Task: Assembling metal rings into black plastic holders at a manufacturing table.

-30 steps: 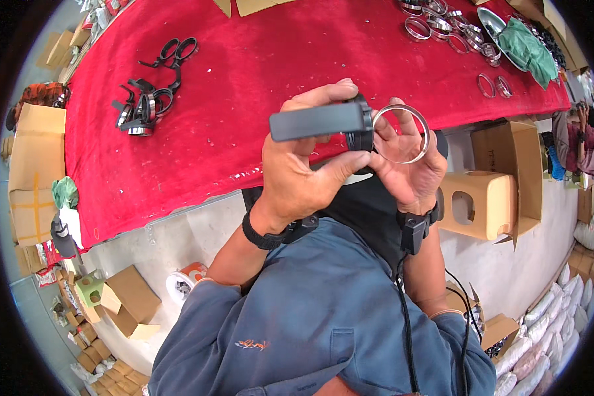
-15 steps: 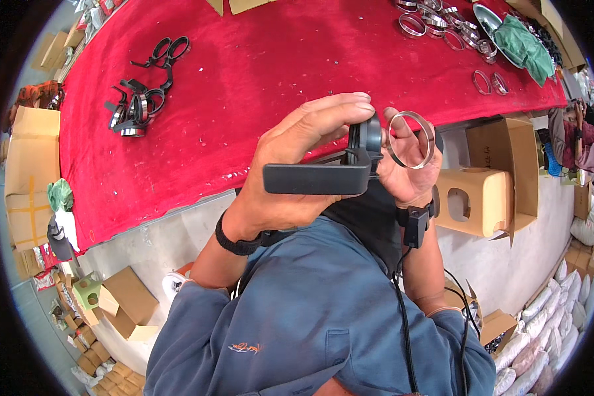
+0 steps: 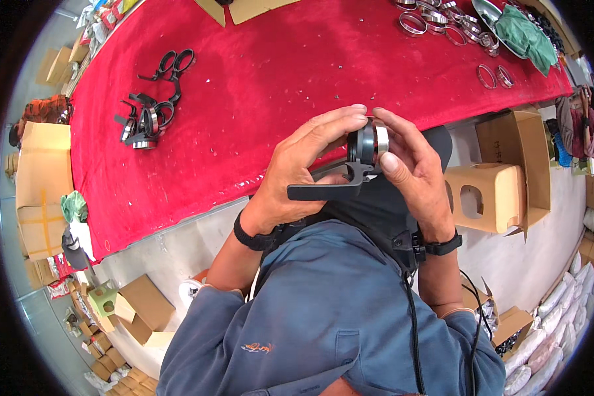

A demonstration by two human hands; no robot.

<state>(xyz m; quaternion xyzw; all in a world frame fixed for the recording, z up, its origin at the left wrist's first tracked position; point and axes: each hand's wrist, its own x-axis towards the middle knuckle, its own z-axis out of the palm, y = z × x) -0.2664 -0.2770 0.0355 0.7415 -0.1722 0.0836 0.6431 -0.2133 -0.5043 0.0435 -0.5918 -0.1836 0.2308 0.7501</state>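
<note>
My left hand (image 3: 298,162) is closed around a black plastic ring with a handle (image 3: 323,191), its flat bar pointing left over my lap. A shiny metal ring (image 3: 381,140) sits against the right face of the black ring, lined up with it. My right hand (image 3: 419,168) grips the metal ring, thumb at the near side and fingers over the far edge. How deep the metal ring sits on the black part cannot be made out. Both hands are just off the near edge of the red-covered table (image 3: 264,86).
Several black handled rings (image 3: 148,119), some with metal bands, lie at the table's left. Loose metal rings (image 3: 435,20) are heaped at the far right by a metal tray with a green bag (image 3: 525,39). Cardboard boxes (image 3: 534,158) stand right of my knees; white sacks (image 3: 554,317) lie lower right.
My right hand has turned and brought the metal ring left against the black ring. The handled part has tilted, its bar now showing edge-on.
</note>
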